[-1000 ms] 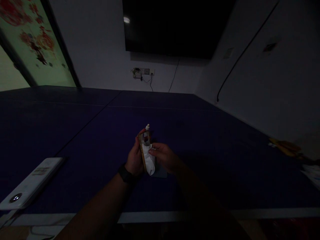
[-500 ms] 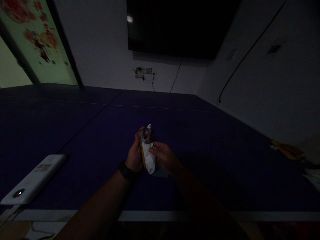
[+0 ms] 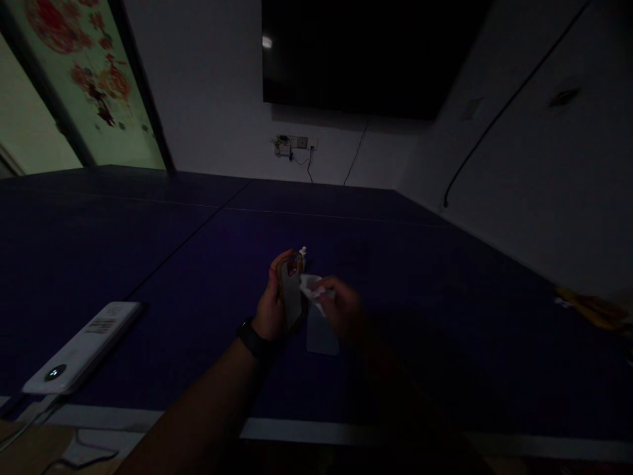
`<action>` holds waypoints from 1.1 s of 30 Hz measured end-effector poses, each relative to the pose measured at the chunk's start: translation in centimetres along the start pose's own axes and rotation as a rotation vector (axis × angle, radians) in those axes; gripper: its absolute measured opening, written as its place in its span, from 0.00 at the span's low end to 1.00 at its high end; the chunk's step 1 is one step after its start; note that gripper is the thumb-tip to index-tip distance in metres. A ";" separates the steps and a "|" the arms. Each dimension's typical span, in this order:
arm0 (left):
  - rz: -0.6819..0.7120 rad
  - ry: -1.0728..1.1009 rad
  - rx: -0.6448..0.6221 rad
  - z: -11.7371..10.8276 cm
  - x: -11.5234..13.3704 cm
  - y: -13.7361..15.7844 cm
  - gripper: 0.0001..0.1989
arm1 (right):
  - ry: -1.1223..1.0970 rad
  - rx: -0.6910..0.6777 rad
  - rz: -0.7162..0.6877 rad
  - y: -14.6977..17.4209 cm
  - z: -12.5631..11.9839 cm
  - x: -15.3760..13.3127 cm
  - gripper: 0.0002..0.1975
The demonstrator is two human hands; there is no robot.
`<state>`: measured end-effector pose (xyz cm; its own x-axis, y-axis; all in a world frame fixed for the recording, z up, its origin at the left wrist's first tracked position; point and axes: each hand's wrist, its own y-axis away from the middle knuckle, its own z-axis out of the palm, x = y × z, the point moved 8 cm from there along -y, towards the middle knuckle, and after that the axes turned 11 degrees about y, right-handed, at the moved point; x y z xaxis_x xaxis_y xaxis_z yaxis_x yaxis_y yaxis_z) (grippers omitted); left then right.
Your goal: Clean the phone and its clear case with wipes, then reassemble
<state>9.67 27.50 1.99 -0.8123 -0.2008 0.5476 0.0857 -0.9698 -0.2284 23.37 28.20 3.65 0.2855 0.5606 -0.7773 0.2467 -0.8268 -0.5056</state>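
My left hand (image 3: 270, 305) grips a phone case (image 3: 293, 295) by its left edge, tilted upright above the table, its camera cutout at the top. A crumpled white tissue (image 3: 313, 287) is pinched in my right hand (image 3: 342, 305), just right of the case. Below the right hand a flat, dark phone-sized slab (image 3: 322, 335) lies on the table, partly covered by that hand. Behind the case stands a small white bottle (image 3: 303, 253), mostly hidden. The room is dim, so fine detail is lost.
A white power bank (image 3: 84, 346) with a lit round display and a cable lies at the left on the dark blue table (image 3: 188, 356). Yellow items (image 3: 593, 309) sit at the far right. A television (image 3: 366, 59) hangs above wall sockets (image 3: 297, 143).
My right hand has drawn the tissue off the case to the right, baring the case's surface. More of the slab on the table shows. The whole view has shifted slightly.
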 end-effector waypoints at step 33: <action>-0.272 -0.177 0.122 -2.4 -2.2 -0.7 0.22 | -0.066 0.108 0.167 -1.1 -0.7 4.3 0.09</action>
<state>10.00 28.90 -0.96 -0.7035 0.0565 0.7084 -0.0428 -0.9984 0.0371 25.00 31.57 1.09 0.2516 0.4142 -0.8747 0.0998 -0.9101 -0.4022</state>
